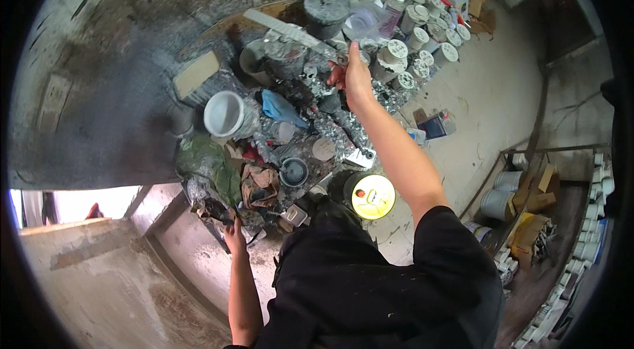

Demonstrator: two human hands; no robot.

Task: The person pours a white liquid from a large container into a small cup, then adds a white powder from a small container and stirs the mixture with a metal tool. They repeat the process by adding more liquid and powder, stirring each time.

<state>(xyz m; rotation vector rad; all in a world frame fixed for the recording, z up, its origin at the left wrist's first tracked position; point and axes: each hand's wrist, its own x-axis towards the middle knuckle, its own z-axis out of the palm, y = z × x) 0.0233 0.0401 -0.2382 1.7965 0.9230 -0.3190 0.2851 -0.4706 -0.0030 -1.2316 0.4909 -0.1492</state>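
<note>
My right hand (356, 81) reaches far out over the cluttered workbench. Its fingers are closed round the near end of a long flat paint-stained stick (287, 29), whose other end points left over a paint-smeared tub (284, 55). Just beyond is a grey-crusted bucket with a lid (326, 9). Low at the bench's near left edge, my left hand (234, 237) grips a dark, stained rag (214, 209); its fingertips are partly hidden. A green plastic bag (211, 164) and a brown crumpled cloth (259, 184) lie close to it.
A white bucket (224, 114), a blue cloth (281, 108) and a small pot of grey paint (294, 171) crowd the bench. Many white-lidded tubs (396, 50) stand at the far right. A yellow-lidded can (372, 196) is near my body. Shelving (561, 180) lines the right.
</note>
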